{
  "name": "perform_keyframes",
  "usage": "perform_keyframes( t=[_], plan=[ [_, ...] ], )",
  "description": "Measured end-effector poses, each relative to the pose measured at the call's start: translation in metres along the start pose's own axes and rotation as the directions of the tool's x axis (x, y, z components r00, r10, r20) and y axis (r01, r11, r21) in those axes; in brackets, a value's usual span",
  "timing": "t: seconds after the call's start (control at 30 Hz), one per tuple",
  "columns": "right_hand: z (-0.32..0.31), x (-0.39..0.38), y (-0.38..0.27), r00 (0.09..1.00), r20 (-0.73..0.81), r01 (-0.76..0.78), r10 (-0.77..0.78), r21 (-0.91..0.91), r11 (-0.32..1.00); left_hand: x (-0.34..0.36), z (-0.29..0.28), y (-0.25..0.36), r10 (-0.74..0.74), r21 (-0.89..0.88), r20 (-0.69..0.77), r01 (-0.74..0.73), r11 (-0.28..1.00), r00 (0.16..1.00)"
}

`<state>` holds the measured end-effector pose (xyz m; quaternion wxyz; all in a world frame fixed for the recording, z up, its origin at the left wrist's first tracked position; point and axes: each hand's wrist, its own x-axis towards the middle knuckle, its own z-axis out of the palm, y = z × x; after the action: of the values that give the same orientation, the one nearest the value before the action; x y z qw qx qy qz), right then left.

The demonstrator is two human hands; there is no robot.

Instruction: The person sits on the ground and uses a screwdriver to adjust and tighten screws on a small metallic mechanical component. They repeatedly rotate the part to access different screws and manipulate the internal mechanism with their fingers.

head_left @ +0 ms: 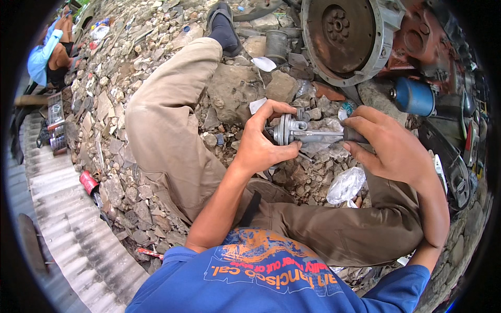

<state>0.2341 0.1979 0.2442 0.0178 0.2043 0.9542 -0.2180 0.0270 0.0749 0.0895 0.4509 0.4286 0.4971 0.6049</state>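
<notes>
My left hand (263,138) is closed around a grey metal part (285,130) with a round, layered flange and small fittings on it. Fingers and thumb grip it from opposite sides. My right hand (389,143) pinches the dark handle of a screwdriver (326,133) between thumb and fingers. Its thin shiny shaft points left, with the tip end at the metal part; whether it sits in a screw is too small to tell. Clear plastic wrapping (329,125) lies on the stones behind the shaft.
A large round engine housing (360,73) stands at the far right beside a blue cylindrical filter (414,97). A clear plastic bag (346,186) lies near my leg. Broken stones (112,104) cover the ground. Corrugated sheeting (68,203) runs along the left. Another person (47,57) squats at far left.
</notes>
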Motion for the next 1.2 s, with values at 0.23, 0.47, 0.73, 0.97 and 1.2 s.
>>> perform_keyframes(
  t=[0.23, 0.47, 0.73, 0.97, 1.2],
  plan=[
    [-0.001, 0.014, -0.014, 0.978, 0.143, -0.131, 0.154, -0.161, 0.978, -0.002, -0.003, 0.002, -0.084, 0.05, -0.006, 0.084, 0.995, 0.996],
    [0.013, 0.011, -0.001, 0.993, -0.032, 0.101, -0.11, -0.195, 0.976, 0.003, -0.004, -0.001, -0.042, 0.087, -0.023, 0.044, 0.995, 0.999],
    [0.011, 0.012, -0.004, 0.992, -0.023, 0.114, -0.124, -0.264, 0.958, 0.003, -0.001, -0.003, -0.045, 0.064, -0.008, 0.045, 0.997, 0.999],
    [0.012, 0.014, -0.002, 0.984, -0.055, 0.144, -0.171, -0.326, 0.934, 0.002, 0.0, -0.003, -0.051, 0.071, -0.012, 0.052, 0.996, 0.999],
    [0.023, 0.018, -0.008, 0.972, -0.095, 0.167, -0.216, -0.37, 0.914, 0.003, 0.001, -0.008, -0.016, 0.087, -0.078, 0.023, 0.996, 0.997]
  ],
)
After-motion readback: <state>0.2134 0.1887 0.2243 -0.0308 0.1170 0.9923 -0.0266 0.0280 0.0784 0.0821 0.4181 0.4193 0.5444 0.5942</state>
